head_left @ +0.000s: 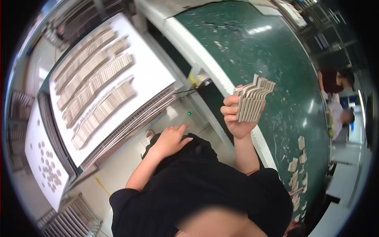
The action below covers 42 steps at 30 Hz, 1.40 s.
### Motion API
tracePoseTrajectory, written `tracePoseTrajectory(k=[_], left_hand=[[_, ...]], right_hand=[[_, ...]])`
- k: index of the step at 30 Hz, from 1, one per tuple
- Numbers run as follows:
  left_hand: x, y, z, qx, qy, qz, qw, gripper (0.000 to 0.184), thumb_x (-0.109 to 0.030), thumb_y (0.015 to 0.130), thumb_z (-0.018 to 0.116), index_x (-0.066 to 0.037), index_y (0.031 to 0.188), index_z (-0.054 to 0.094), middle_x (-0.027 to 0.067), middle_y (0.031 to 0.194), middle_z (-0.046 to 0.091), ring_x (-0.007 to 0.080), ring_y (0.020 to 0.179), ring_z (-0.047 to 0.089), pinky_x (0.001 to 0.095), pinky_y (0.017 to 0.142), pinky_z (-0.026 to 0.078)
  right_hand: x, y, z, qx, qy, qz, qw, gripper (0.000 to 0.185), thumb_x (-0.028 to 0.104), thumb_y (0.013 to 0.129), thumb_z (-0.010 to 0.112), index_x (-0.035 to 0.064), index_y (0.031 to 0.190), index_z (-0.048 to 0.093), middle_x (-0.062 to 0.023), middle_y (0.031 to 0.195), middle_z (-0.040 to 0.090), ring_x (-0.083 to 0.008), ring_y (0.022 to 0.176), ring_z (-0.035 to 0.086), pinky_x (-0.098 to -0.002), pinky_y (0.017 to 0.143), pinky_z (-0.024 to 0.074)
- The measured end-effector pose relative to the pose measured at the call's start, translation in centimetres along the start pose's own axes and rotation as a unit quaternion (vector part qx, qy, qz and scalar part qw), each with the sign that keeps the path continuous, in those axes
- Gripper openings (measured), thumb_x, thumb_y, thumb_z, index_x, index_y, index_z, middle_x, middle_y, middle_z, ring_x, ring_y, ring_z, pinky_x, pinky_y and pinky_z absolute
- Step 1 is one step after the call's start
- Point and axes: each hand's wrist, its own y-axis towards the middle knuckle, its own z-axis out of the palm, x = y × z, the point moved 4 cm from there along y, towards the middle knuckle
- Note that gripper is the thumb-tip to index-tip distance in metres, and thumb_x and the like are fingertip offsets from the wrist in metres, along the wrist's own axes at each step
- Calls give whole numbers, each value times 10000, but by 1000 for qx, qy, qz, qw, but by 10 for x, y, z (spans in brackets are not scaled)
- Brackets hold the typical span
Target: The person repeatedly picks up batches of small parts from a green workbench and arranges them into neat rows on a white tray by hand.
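My right hand (241,124) is closed round a stack of beige, bent strip-like pieces (251,103), held upright above the edge of the green surface. The fingers wrap the stack's left side and the thumb lies on its right. My left hand (172,139) hangs low in front of my dark clothing, with its fingers apart and nothing in it. To the left, several long rows of similar beige pieces (92,81) lie on a white board (152,73) on top of a stack of boards.
A green surface (276,59) with a white edge (205,53) runs along the right, with scattered beige pieces (293,165) lower down. Another white board (35,136) with small round pieces stands at far left. Two people (336,114) are at the far right. Metal racks (73,221) stand lower left.
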Motion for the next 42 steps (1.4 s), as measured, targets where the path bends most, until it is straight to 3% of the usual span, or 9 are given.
tracePoseTrajectory(k=[6, 13, 20, 27, 30, 34, 37, 40, 42], left_hand=[[35, -46, -57, -171, -99, 34, 980, 327, -224, 882, 604, -24, 1134, 548, 186, 985, 627, 361, 944, 595, 437, 836, 465], [88, -109, -100, -194, -118, -24, 974, 334, -219, 883, 611, -8, 1139, 570, 167, 1042, 635, 334, 995, 600, 402, 866, 464], [116, -139, -127, -187, -113, -23, 976, 309, -218, 886, 606, -23, 1125, 577, 157, 1069, 631, 339, 1010, 587, 419, 902, 445], [104, -118, -144, -207, -87, 50, 973, 294, -207, 876, 617, -53, 1123, 572, 120, 1001, 637, 307, 962, 598, 408, 876, 450], [89, -95, -147, -221, -72, 98, 968, 291, -185, 860, 630, -57, 1116, 575, 106, 972, 632, 302, 940, 597, 403, 868, 450], [68, -51, -159, -257, -56, 145, 954, 335, -159, 806, 660, -46, 1109, 573, 127, 1085, 583, 317, 1002, 565, 407, 874, 444], [66, 3, -162, -307, -9, 172, 936, 371, -163, 774, 671, -35, 1107, 571, 164, 1187, 537, 340, 1087, 528, 418, 914, 427], [80, 58, -153, -330, 67, 157, 928, 428, -176, 745, 684, -16, 1122, 559, 190, 1239, 512, 351, 1154, 496, 431, 960, 403], [101, 82, -137, -279, 138, 102, 945, 528, -316, 803, 648, 4, 1205, 530, 202, 1322, 473, 360, 1241, 443, 461, 1019, 368]], right_hand=[[-86, 76, -93, -218, 151, 55, 963, 583, 390, 914, 546, 10, 1338, 421, -162, 1271, 425, -292, 1137, 443, -398, 948, 411], [-108, 138, -187, -420, 35, 82, 903, 461, 343, 973, 435, -10, 1265, 491, -210, 1226, 517, -348, 1134, 484, -455, 904, 446], [-99, 148, -200, -455, -44, 94, 885, 522, 325, 942, 509, -55, 1294, 452, -261, 1261, 464, -341, 1100, 491, -411, 908, 449], [-101, 153, -194, -503, -10, 94, 859, 588, 330, 950, 508, -60, 1365, 361, -280, 1306, 423, -348, 1090, 489, -407, 925, 456], [-97, 157, -194, -514, 3, 111, 851, 613, 338, 956, 501, -52, 1392, 318, -290, 1339, 389, -340, 1095, 487, -402, 931, 458], [-90, 158, -198, -500, 35, 147, 853, 572, 365, 988, 409, -2, 1415, 309, -314, 1386, 335, -394, 1215, 436, -443, 939, 464], [-85, 156, -203, -367, -89, 215, 901, 537, 372, 995, 376, 27, 1403, 322, -255, 1393, 377, -358, 1244, 435, -442, 1013, 407], [-71, 147, -216, -355, -96, 146, 918, 446, 343, 1012, 332, 57, 1348, 394, -157, 1385, 438, -294, 1263, 442, -425, 1073, 352], [-75, 153, -207, -409, -99, 146, 895, 417, 332, 1015, 328, 69, 1325, 418, -131, 1372, 459, -281, 1265, 444, -422, 1075, 353]])
